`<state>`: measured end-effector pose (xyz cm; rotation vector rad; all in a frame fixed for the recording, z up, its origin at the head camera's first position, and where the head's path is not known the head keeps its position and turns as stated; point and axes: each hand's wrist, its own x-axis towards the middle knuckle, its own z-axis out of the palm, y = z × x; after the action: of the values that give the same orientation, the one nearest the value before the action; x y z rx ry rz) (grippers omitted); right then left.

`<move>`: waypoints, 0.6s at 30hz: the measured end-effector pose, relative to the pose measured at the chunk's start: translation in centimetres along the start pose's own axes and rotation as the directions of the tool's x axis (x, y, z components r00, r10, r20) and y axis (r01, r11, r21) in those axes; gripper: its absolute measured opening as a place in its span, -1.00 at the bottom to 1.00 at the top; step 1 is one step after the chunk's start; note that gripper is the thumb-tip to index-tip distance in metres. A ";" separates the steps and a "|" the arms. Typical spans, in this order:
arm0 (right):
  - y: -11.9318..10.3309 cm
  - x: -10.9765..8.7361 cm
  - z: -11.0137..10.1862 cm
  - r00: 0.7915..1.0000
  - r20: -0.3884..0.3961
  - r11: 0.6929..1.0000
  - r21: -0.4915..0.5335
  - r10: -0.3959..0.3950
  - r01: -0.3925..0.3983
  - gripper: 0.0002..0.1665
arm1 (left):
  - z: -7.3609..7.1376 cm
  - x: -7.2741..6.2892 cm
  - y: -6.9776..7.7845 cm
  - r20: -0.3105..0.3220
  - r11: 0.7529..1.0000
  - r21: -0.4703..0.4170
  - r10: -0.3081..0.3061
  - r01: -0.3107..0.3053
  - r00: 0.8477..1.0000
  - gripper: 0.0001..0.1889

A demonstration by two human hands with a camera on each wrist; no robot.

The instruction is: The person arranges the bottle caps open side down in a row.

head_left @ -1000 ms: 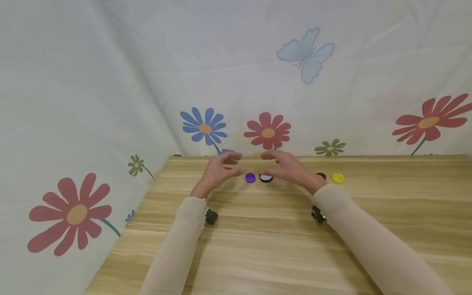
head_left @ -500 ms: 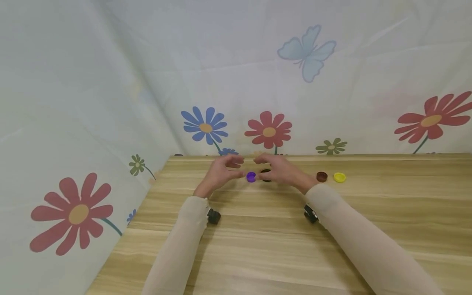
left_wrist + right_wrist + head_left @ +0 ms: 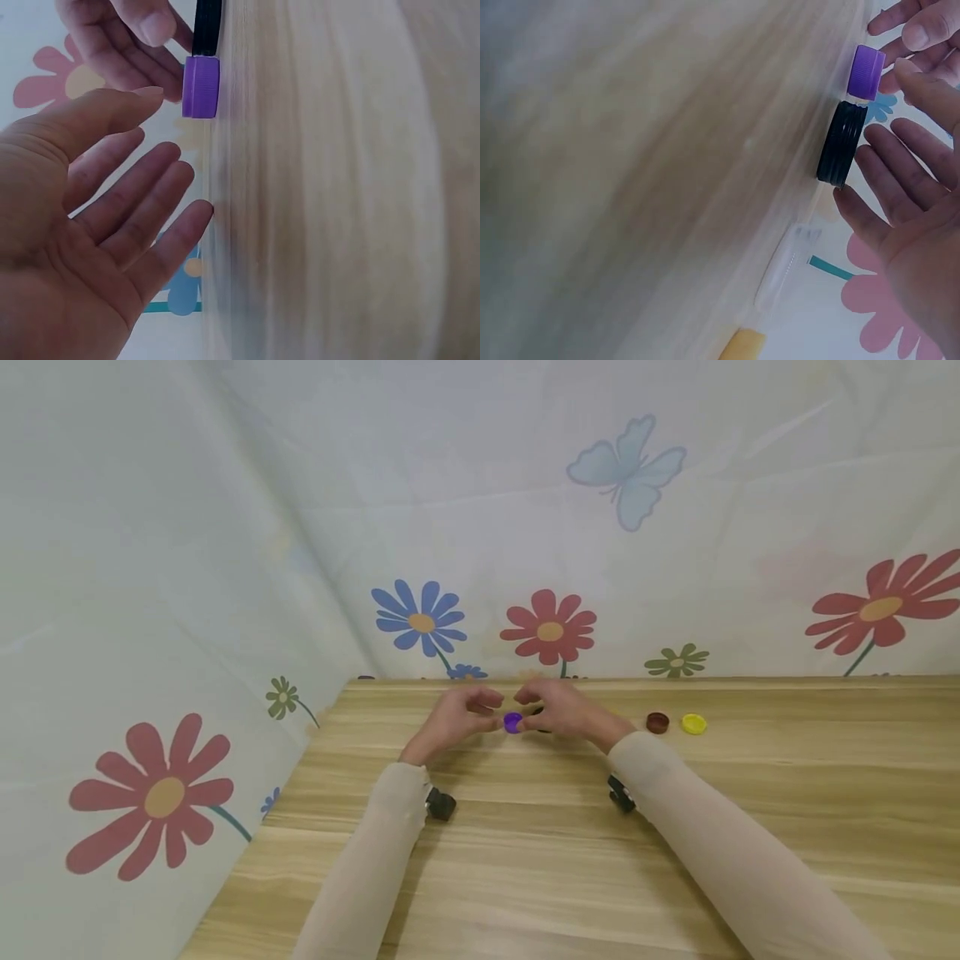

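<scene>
A small purple bottle cap [image 3: 512, 722] lies on the table between the two hands. Touching or nearly touching it is a wider black lid [image 3: 842, 142], mostly hidden by the right hand in the head view. The left hand [image 3: 459, 718] hovers just left of the purple cap, fingers spread and slightly bent, palm bare in the left wrist view. Over the black lid is the right hand [image 3: 564, 708], its thumb overlapping the purple cap in the head view. Its fingers are loosely extended around the lid and grip nothing; contact cannot be told.
Right of the hands lie a brown cap [image 3: 657, 722] and a yellow cap [image 3: 693, 723]. A clear, pale piece [image 3: 778, 266] shows beyond the black lid in the right wrist view. Behind the wooden table [image 3: 525, 877] hangs a flower-printed cloth [image 3: 480, 510].
The right hand has shifted left across the black lid towards the purple cap, uncovering the brown cap. The left hand has moved slightly right. The fingertips are closer together.
</scene>
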<state>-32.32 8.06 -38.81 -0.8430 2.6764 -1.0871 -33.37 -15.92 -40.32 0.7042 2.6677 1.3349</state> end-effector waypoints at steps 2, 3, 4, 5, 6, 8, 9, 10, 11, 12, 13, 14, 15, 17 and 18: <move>0.1 0.2 0.0 1.000 0.001 1.000 -0.003 0.010 -0.010 -0.41 | 0.1 0.1 -0.1 0.002 1.000 0.013 -0.002 0.002 1.000 -0.57; 0.1 0.2 0.1 1.000 0.000 1.000 -0.005 0.011 -0.011 -0.42 | 0.1 0.1 -0.2 0.004 1.000 0.017 -0.005 0.004 1.000 -0.58; 0.2 0.3 0.1 1.000 -0.001 1.000 -0.005 0.013 -0.013 -0.43 | 0.2 0.2 -0.3 0.005 1.000 0.022 -0.004 0.004 1.000 -0.59; 0.2 0.4 0.1 1.000 -0.002 1.000 -0.006 0.013 -0.013 -0.44 | 0.2 0.2 -0.3 0.008 1.000 0.024 -0.002 0.002 1.000 -0.60; 0.2 0.4 0.2 1.000 -0.004 1.000 -0.008 0.011 -0.011 -0.46 | 0.3 0.2 -0.4 0.008 1.000 0.026 -0.001 0.001 1.000 -0.61; 0.2 0.6 0.2 1.000 -0.006 1.000 -0.011 -0.002 0.002 -0.50 | 0.4 0.3 -0.5 0.011 1.000 0.021 0.003 -0.003 1.000 -0.64; 0.2 0.6 0.3 1.000 -0.004 1.000 -0.013 -0.007 0.007 -0.52 | 0.4 0.3 -0.5 0.013 1.000 0.018 0.005 -0.005 1.000 -0.65; 0.2 0.6 0.3 1.000 0.000 1.000 -0.011 -0.011 0.011 -0.54 | 0.5 0.3 -0.5 0.014 1.000 0.014 0.007 -0.007 1.000 -0.66; 0.1 0.7 0.4 1.000 0.005 1.000 -0.012 -0.014 0.014 -0.56 | 0.5 0.3 -0.5 0.016 1.000 0.011 0.007 -0.007 1.000 -0.68; 0.2 0.8 0.5 1.000 0.009 1.000 -0.015 -0.016 0.016 -0.58 | 0.6 0.3 -0.5 0.017 1.000 0.009 0.005 -0.005 1.000 -0.69; 0.2 0.9 0.6 1.000 0.013 1.000 -0.015 -0.015 0.015 -0.60 | 0.6 0.2 -0.5 0.019 1.000 0.010 0.005 -0.005 1.000 -0.70; 0.2 0.9 0.6 1.000 0.018 1.000 -0.016 -0.009 0.009 -0.61 | 0.7 0.2 -0.5 0.020 1.000 0.011 0.003 -0.004 1.000 -0.70; 0.2 1.0 0.7 1.000 0.019 1.000 -0.020 -0.008 0.008 -0.61 | 0.7 0.2 -0.5 0.021 1.000 0.015 0.000 -0.001 1.000 -0.71; 0.2 1.1 0.8 1.000 0.017 0.999 -0.032 -0.005 0.006 -0.63 | 0.7 0.2 -0.4 0.022 1.000 0.023 -0.003 0.003 1.000 -0.72; 0.2 1.2 0.8 1.000 0.014 0.999 -0.043 -0.009 0.009 -0.63 | 0.7 0.2 -0.3 0.021 1.000 0.029 -0.003 0.003 1.000 -0.72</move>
<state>-33.14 7.06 -39.41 -0.8676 2.6961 -1.0257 -33.50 -15.46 -41.01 0.7125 2.6758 1.2840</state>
